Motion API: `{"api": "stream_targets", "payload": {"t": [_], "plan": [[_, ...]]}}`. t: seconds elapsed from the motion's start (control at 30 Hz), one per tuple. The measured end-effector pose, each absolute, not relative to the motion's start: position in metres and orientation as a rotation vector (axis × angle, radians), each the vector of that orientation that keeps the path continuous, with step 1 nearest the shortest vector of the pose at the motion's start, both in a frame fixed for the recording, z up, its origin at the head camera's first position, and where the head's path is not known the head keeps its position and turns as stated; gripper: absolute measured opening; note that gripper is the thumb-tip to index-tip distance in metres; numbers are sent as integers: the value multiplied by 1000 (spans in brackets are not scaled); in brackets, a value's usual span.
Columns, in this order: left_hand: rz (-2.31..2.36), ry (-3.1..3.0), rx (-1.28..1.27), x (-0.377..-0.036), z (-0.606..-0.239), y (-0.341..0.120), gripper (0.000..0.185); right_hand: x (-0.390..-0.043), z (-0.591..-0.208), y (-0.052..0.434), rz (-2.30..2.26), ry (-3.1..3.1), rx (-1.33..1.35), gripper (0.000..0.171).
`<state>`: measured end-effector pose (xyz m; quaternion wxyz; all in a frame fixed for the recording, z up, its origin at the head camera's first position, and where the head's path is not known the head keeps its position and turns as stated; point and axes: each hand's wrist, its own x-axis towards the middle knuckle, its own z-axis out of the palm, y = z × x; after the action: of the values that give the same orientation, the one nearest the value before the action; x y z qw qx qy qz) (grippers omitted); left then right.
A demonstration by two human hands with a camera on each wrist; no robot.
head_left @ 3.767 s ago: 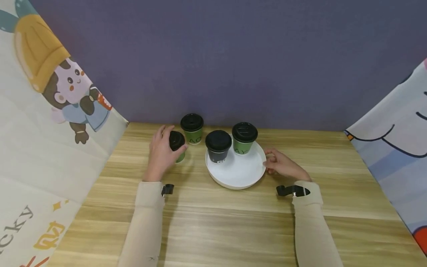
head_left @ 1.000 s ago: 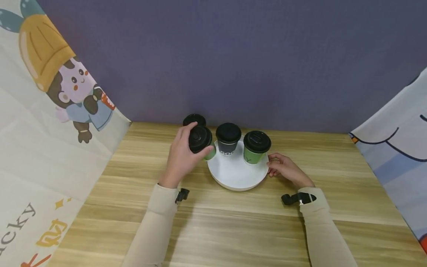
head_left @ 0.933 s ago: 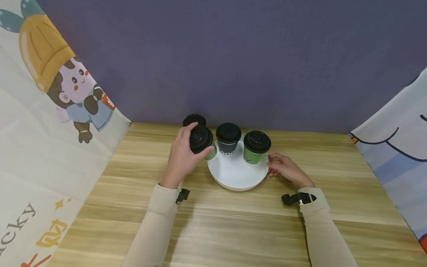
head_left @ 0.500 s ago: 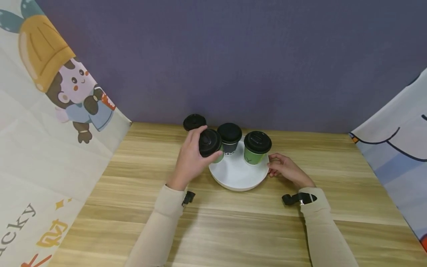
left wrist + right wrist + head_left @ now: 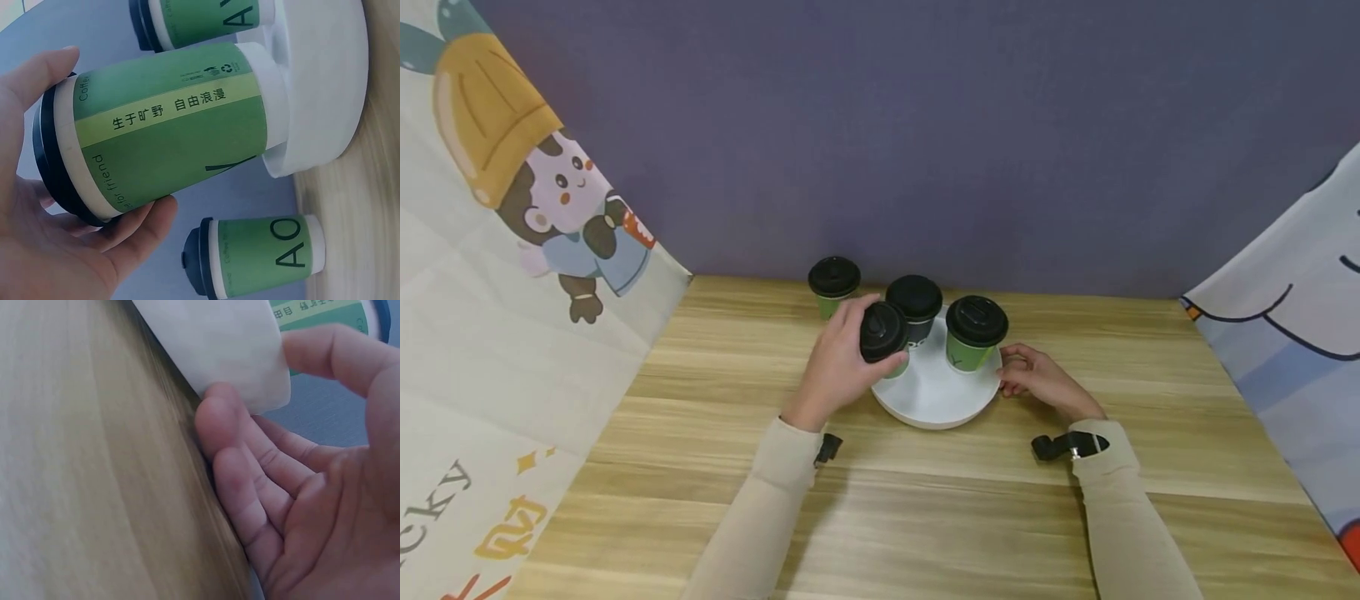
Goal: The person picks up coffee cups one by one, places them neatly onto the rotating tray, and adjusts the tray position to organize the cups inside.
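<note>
My left hand (image 5: 842, 367) grips a green paper cup (image 5: 885, 337) with a black lid by its upper part. The held cup (image 5: 169, 131) is tilted, its base at the left rim of a round white tray (image 5: 934, 400). A black cup (image 5: 914, 304) and a second green cup (image 5: 975, 332) stand on the tray. My right hand (image 5: 1033, 379) is at the tray's right rim (image 5: 225, 344), its fingers (image 5: 234, 462) curled against the edge and one finger over the top.
Another green cup (image 5: 833, 283) with a black lid stands on the wooden table (image 5: 925, 517) behind the tray's left side, close to the held cup. A purple wall closes the back. Printed cloth panels (image 5: 490, 333) hang at both sides.
My left hand has carried the green cup from the table to the right, to the tray's left rim. The right hand has stayed at the tray's right rim.
</note>
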<state>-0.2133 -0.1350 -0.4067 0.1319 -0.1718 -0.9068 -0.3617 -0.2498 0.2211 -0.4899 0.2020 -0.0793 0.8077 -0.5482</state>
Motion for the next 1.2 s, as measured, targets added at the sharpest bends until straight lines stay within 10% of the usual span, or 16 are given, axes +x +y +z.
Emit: {"api": "stream_targets", "payload": {"t": [1.2], "plan": [[-896, -2732, -618, -213, -423, -116, 91, -251, -494, 214, -1583, 2321, -164, 38]]}}
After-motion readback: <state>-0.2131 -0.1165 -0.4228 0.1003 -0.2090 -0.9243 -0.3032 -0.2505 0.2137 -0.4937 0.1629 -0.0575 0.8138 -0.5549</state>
